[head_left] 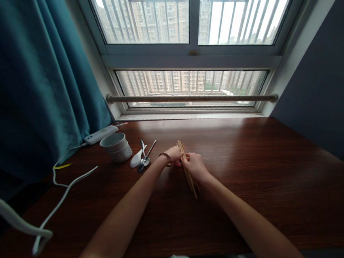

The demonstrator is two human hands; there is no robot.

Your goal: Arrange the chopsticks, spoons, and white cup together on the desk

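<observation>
Chopsticks, a bundle of long, slim brown wooden chopsticks (187,170), are sitting between your two hands near the middle of the dark reddish-brown wooden table (260,171). Your left hand (174,154) is closing around the far end of the bundle, toward twelve o'clock, and your right hand (195,166) is clamping it just behind, so both grips are shut on the sticks. The near tips are slanting out past your right wrist toward five o'clock and seem to be touching the tabletop, probably so the sticks are staying level and bunched together. A reddish cord bracelet (166,158) is circling your left wrist.

At about nine o'clock from your hands, a small cluster of metal spoons and a white ceramic spoon (141,157) is lying flat, just beside a round pale grey ceramic cup with a perforated wall (116,146). Beyond it, a white power strip (100,134) is trailing its white cable (65,194) toward seven o'clock.
</observation>
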